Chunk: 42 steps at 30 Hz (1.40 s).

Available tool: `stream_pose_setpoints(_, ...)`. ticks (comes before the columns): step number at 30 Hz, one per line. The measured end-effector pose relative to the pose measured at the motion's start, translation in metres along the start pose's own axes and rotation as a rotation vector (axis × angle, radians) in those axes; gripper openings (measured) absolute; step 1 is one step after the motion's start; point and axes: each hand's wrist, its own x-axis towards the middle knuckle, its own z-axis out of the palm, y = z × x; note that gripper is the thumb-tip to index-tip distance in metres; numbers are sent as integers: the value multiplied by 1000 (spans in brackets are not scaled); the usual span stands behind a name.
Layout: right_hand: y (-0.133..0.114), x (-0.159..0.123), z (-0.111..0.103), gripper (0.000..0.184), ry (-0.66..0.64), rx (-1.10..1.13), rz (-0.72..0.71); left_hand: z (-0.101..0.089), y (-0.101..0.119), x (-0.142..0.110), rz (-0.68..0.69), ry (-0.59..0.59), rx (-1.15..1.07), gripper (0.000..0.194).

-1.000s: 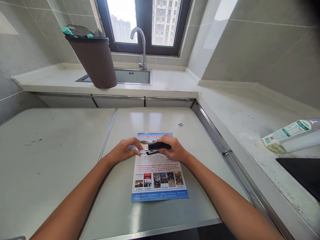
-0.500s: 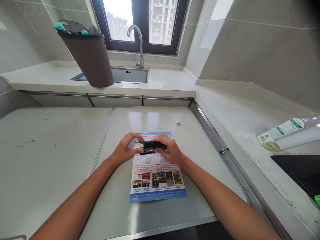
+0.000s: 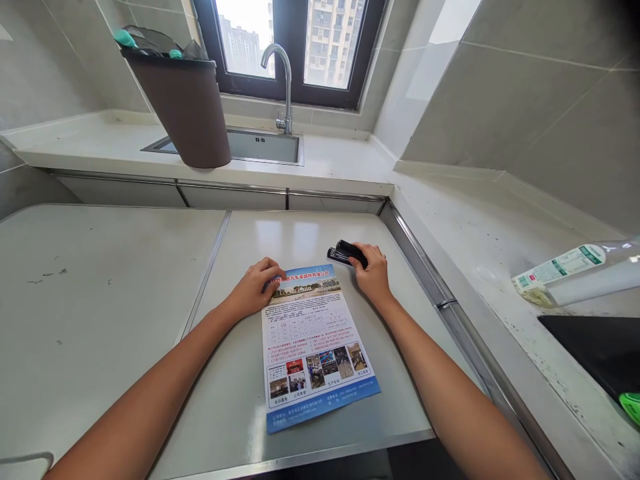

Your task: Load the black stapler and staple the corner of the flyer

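- Grasping a black stapler (image 3: 350, 251) in the right hand (image 3: 374, 270), with fingers curled round its rear end and its nose pointing left.
- Split at the nose, with a gap showing between the stapler's upper arm and its base.
- Held just beyond the top right corner of a printed flyer (image 3: 313, 333), near the paper but apart from it.
- Touching the flyer's upper left corner with the left hand (image 3: 254, 288), with fingers bent over the edge; perhaps pinching the sheet, perhaps merely pressing on it, hard to tell from this angle.
- Spread slightly askew on the pale worktop (image 3: 225, 400), between the forearms, with a red heading, a picture of buildings, lines of text, a row of small photos and a blue band along the bottom.
- Scattered on the left, past a lengthwise seam: small dark specks (image 3: 47, 274).
- Behind, on a higher white worktop (image 3: 345, 150): a brown bin (image 3: 180, 113) with a dark liner, partly hiding a sink (image 3: 270, 148); then a curved tap (image 3: 289, 87) below a dark-framed window (image 3: 290, 47).
- To the right, lying on its side: a clear bottle (image 3: 575, 273) with a green-and-white label, just beside a black panel (image 3: 585, 350).
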Motion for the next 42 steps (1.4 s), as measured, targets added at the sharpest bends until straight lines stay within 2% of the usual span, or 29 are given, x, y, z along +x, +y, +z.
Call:
stream_pose_setpoints(6, 2, 0, 2, 35, -38, -12, 12, -6, -7, 2, -83, 165, -174, 32)
stream_pose_setpoints(13, -3, -1, 1, 42, -204, 19, -59, -9, -11, 1, -182, 274, -404, 28)
stream_pose_setpoints(18, -9, -2, -2, 39, -234, 24, -98, -9, -11, 1, -259, 351, -418, 27)
stream_pose_setpoints(25, -14, -3, -5, 30, -298, 18, -165, -8, -10, 3, -332, 355, -377, 30)
stream_pose_setpoints(31, -25, -5, -7, 39, -410, 112, -264, -1, -19, 0, -411, 326, -399, 34)
stream_pose_setpoints(35, -30, -8, -8, 43, -491, 170, -306, 0, -19, 0, -407, 330, -388, 34)
stream_pose_setpoints(42, -36, -11, -3, 43, -518, 188, -361, -2, -14, 2, -414, 318, -395, 33)
